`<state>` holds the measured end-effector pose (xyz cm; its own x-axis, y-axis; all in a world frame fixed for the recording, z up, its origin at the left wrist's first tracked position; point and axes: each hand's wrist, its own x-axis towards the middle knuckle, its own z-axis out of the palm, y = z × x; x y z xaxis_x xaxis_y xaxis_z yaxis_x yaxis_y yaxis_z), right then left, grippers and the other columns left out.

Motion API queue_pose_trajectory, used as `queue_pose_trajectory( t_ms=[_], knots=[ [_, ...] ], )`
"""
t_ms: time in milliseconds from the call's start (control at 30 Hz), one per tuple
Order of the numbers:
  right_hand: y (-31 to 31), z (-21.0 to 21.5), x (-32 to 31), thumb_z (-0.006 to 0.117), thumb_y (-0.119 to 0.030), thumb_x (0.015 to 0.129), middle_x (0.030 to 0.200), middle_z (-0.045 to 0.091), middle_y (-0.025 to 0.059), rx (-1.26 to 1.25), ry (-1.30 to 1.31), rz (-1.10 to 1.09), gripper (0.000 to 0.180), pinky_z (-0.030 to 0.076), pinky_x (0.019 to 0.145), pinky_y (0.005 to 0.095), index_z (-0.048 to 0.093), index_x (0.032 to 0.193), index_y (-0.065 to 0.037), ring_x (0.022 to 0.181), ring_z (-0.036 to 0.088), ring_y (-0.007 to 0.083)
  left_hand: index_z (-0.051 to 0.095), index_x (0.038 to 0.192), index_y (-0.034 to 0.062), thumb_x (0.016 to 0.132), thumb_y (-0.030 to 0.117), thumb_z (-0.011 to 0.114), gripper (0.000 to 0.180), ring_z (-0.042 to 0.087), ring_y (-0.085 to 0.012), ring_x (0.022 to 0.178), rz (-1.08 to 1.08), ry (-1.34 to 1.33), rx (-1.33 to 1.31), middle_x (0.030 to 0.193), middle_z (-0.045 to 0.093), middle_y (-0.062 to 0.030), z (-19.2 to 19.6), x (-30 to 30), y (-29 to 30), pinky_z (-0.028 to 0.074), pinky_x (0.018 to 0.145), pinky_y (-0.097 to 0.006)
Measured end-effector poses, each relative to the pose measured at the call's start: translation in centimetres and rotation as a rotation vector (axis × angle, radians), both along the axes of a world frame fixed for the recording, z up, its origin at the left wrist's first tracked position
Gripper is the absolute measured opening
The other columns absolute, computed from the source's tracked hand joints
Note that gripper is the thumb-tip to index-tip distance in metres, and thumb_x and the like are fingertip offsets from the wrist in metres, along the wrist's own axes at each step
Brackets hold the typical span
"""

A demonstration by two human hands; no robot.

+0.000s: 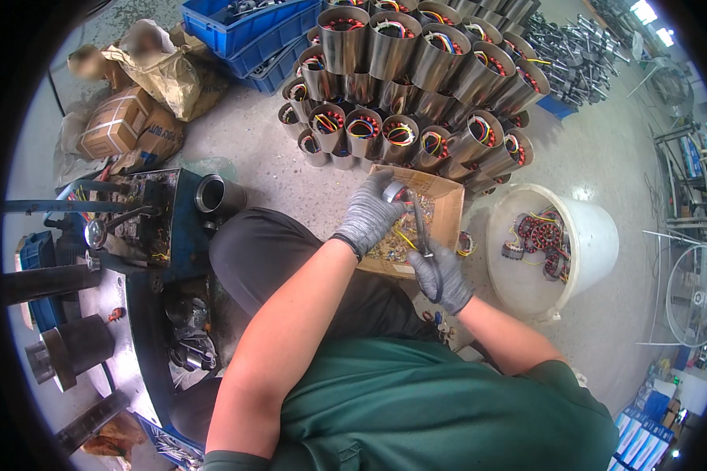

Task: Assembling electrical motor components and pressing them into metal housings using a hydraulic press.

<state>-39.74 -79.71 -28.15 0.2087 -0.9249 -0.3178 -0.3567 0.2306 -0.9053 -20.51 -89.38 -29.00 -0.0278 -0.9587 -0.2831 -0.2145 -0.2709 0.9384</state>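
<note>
Bare-armed worker seen from above, both hands gloved in grey knit. The left hand [373, 208] grips a small, round, silver-rimmed metal part [395, 191] above an open brown cardboard box [440, 188]; the right hand [441, 276] is wrapped round the handles of dark, slender metal scissors [421, 228]. The part lies ahead and to the left of the right hand, so the left hand is the nearer one. The scissors' long axis runs forward and slightly leftward from the right hand, the blade end close to the part; whether they touch cannot be told. Printing: a brown, white-strapped carton [118, 122] at upper left bears dark lettering; the stacked white-and-blue boxes [636, 439] at lower right carry marks too small to read. No lettering is discernible on the part or scissors.
</note>
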Motion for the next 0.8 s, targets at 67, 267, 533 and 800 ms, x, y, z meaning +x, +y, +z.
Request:
queue_pose_trajectory(
  t_ms=[67,267,533,800],
  knots=[
    [0.1,-0.8,-0.2,0.069,-0.017,0.099,0.083,0.06,0.0027,-0.063,-0.035,-0.02,0.022,0.048,0.064,0.029,0.063,0.115,-0.003,0.07,0.054,0.0127,0.05,0.144,-0.0001,0.08,0.0,0.077,0.07,0.07,-0.0229,0.103,0.005,0.004,-0.011,0.12,0.068,-0.0195,0.2,-0.1,-0.1,0.063,0.085,-0.034],
    [-0.8,-5.6,-4.5,0.066,-0.013,0.098,0.087,0.062,0.0067,0.28,-0.431,-0.217,0.046,0.053,0.064,0.029,0.052,0.14,-0.003,0.071,0.06,0.0154,0.053,0.14,0.0023,0.074,-0.006,0.07,0.069,0.069,-0.0268,0.106,0.271,0.316,0.148,0.121,0.067,-0.0167,0.3,1.4,-1.3,0.06,0.091,-0.039],
    [-0.7,-3.2,-4.8,0.064,-0.018,0.098,0.088,0.063,0.0063,0.409,-0.562,0.133,0.065,0.054,0.07,0.0331,0.035,0.155,-0.005,0.078,0.062,0.0164,0.055,0.134,-0.0004,0.068,-0.009,0.059,0.067,0.07,-0.0331,0.105,0.418,0.671,0.189,0.12,0.066,-0.0182,-0.1,2.8,-2.0,0.062,0.091,-0.042],
    [-4.9,-2.9,-7.0,0.062,-0.034,0.098,0.08,0.061,0.0062,0.384,-0.597,0.327,0.058,0.05,0.066,0.0315,0.045,0.143,-0.002,0.072,0.061,0.0167,0.059,0.132,-0.0027,0.068,-0.005,0.059,0.063,0.07,-0.0312,0.098,0.193,0.396,0.256,0.115,0.068,-0.0186,1.5,2.3,-1.6,0.061,0.085,-0.039]
  ],
)
